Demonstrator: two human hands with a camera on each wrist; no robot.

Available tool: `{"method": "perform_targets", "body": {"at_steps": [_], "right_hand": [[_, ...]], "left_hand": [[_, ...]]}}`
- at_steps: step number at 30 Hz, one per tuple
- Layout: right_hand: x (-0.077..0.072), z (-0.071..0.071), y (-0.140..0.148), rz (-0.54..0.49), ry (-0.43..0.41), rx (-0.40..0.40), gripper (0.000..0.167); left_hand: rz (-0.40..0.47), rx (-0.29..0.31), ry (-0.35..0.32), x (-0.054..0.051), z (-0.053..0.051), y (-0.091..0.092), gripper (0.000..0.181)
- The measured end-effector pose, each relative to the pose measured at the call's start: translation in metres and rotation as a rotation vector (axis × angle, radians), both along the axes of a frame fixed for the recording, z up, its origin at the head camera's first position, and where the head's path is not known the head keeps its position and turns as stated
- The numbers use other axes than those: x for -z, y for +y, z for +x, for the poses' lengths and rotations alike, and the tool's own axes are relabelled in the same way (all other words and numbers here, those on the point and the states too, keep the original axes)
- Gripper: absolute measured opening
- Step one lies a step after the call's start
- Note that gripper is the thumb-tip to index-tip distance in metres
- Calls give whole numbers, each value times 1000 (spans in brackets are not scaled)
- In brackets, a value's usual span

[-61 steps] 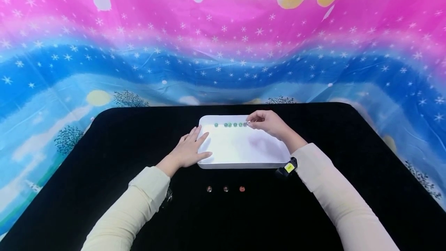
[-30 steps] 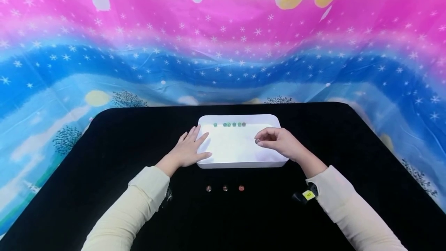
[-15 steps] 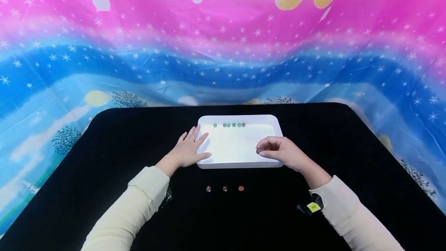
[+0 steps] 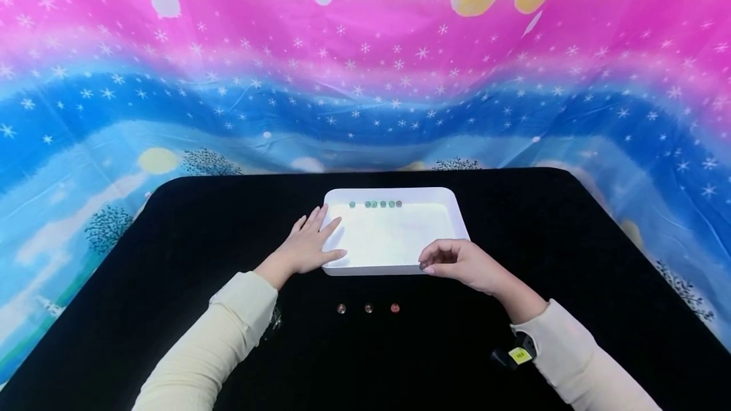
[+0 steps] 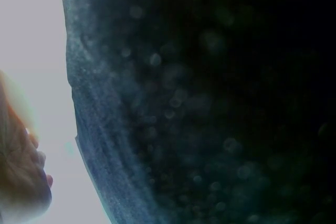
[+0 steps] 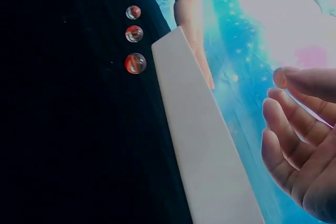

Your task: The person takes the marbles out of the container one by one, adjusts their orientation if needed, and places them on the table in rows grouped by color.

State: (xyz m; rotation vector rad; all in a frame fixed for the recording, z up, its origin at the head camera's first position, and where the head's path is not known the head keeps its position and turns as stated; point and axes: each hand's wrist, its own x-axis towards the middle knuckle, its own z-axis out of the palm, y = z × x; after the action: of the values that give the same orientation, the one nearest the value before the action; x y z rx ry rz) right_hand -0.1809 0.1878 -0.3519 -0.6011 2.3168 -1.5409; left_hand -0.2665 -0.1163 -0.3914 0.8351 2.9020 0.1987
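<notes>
In the head view a white tray [image 4: 394,270] sits on the black-covered table. My left hand [image 4: 305,246] lies with spread, straight fingers over its left rim; the left wrist view catches only part of that hand [image 5: 23,166]. Over the tray's front right edge, my right hand [image 4: 465,265] pinches a marble [image 6: 280,77] between thumb and fingertip, the other fingers loosely bent. That marble looks reddish orange in the right wrist view. Three clear marbles with red-orange swirls, one of them this marble [image 4: 395,308], lie in a spaced row on the cloth before the tray.
Along the tray's far wall stands a row of several marbles, mostly green, such as this green marble [image 4: 383,204]; the rightmost marble [image 4: 399,204] looks browner. A gap parts the leftmost from the others. A patterned curtain [image 4: 365,81] hangs behind the table.
My right hand has drawn back from the right end of the far row to the tray's front right edge, still pinching the marble. My left hand has stayed in place.
</notes>
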Motion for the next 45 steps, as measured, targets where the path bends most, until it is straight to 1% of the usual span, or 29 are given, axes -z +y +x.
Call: {"method": "perform_targets", "body": {"at_steps": [12, 17, 20, 27, 33, 39, 45], "right_hand": [[12, 6, 0, 7, -37, -84, 24], [20, 9, 1, 14, -60, -108, 19], [23, 10, 2, 22, -80, -116, 16], [27, 11, 5, 46, -84, -136, 16], [35, 10, 8, 34, -92, -138, 16], [44, 9, 9, 0, -80, -155, 15], [48, 7, 9, 34, -66, -150, 13]], "left_hand": [[-2, -4, 0, 0, 0, 0, 76], [0, -6, -8, 1, -1, 0, 77], [-1, -4, -4, 2, -2, 0, 77], [-1, -5, 0, 1, -1, 0, 77], [7, -3, -4, 0, -1, 1, 76], [-1, -3, 2, 1, -1, 1, 77], [-2, -3, 3, 2, 0, 0, 78]]}}
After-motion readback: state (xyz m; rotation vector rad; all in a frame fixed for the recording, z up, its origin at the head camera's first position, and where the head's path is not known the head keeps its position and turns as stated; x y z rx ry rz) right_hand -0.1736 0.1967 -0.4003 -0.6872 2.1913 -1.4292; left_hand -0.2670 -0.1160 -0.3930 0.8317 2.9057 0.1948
